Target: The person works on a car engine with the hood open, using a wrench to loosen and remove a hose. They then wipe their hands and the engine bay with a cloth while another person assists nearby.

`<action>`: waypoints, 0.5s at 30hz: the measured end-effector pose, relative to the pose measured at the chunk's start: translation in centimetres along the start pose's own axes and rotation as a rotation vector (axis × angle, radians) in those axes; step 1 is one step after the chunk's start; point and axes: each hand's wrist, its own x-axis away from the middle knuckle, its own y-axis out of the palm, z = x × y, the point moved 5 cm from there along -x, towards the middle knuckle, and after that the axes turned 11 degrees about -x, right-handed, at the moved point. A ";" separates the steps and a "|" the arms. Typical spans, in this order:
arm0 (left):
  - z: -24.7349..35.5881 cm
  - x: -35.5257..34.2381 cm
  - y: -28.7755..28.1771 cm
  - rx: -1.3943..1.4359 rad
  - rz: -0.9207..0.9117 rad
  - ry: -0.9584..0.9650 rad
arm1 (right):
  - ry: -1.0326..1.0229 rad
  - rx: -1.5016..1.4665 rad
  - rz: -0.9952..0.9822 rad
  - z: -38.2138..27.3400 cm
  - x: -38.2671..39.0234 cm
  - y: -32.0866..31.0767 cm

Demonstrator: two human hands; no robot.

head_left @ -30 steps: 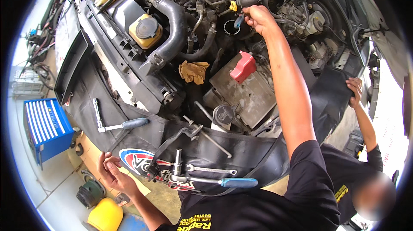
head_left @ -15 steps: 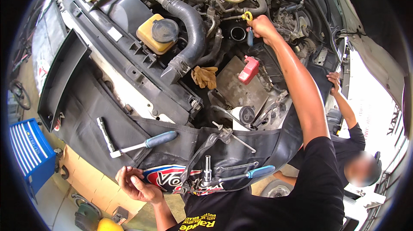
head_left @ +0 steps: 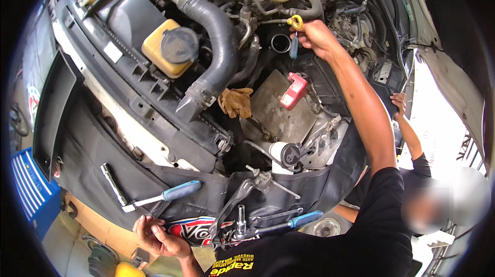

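lettering (head_left: 233, 265) in yellow crosses the person's black shirt (head_left: 319, 251), partly cut off by the lower edge. the left hand (head_left: 161, 240) is turned up, fingers loosely bent and holding nothing visible, just beside a black cover (head_left: 209, 194); its forearm runs out of view below. a printed logo (head_left: 192, 230) in red, white and blue shows on the cover, partly hidden by tools. there stand or lie a silver socket (head_left: 241, 219), upright, a spanner (head_left: 282, 216) and a blue-handled ratchet (head_left: 305, 219), its head hard to make out. farther left are a second ratchet (head_left: 182, 190), also blue-handled, and a socket extension (head_left: 113, 184).

beyond, in the engine bay, are a red plastic piece (head_left: 294, 91) by a dusty grey plate (head_left: 281, 109) and a crumpled tan glove (head_left: 235, 103). deeper in, the right hand (head_left: 314, 37) closes on a small blue tool (head_left: 293, 48), which hangs beside a round dark opening (head_left: 280, 43); the fingers cover its upper end. a yellow ring (head_left: 295, 22) sits at the fingertips; whether they grip it too, i cannot tell.

off right, another person's hand (head_left: 398, 103) rests on a black edge, the face blurred. far left, a blue cabinet (head_left: 33, 189) with a printed mark is cut off by the rim.
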 end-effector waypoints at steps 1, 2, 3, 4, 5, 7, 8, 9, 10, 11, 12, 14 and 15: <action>0.0 -0.1 0.1 0.001 -0.003 -0.003 | -0.005 -0.140 0.006 0.2 -0.4 -0.1; 0.1 -0.1 0.1 0.002 -0.006 -0.006 | -0.002 -0.157 0.023 0.2 -1.0 -0.2; 0.3 -0.1 0.2 0.003 -0.010 -0.009 | 0.001 -0.174 0.041 0.3 -1.2 -0.7; 0.4 -0.2 0.2 0.016 -0.004 -0.017 | -0.058 -0.009 -0.002 0.2 -1.1 -0.6; 0.9 -0.4 0.4 0.006 -0.028 -0.012 | -0.118 0.155 -0.032 0.2 -0.7 -1.1; 0.9 -0.5 0.8 0.004 -0.035 0.005 | -0.454 0.955 0.088 -0.6 -1.1 -2.0; 1.1 -0.5 0.7 -0.010 -0.047 0.013 | -0.471 0.990 0.142 -0.7 -0.3 -1.4; 1.2 -0.5 0.5 -0.009 -0.045 0.024 | -0.486 1.024 0.197 -0.7 0.4 -0.7; 1.2 -0.5 0.5 -0.004 -0.048 0.022 | -0.496 1.011 0.189 -0.6 0.1 -0.4; 1.3 -0.5 0.6 0.004 -0.058 0.017 | -0.659 0.940 0.183 -0.8 -0.2 -0.4; 1.6 -0.6 0.8 0.007 -0.062 0.015 | -0.408 0.512 0.100 -0.1 -1.7 -1.6; 2.2 -0.7 1.1 -0.012 -0.072 0.024 | -0.150 -0.164 0.068 0.7 -1.7 -0.9; 2.6 -0.8 1.2 -0.034 -0.074 0.035 | -0.171 -0.207 0.066 1.1 -2.1 -0.8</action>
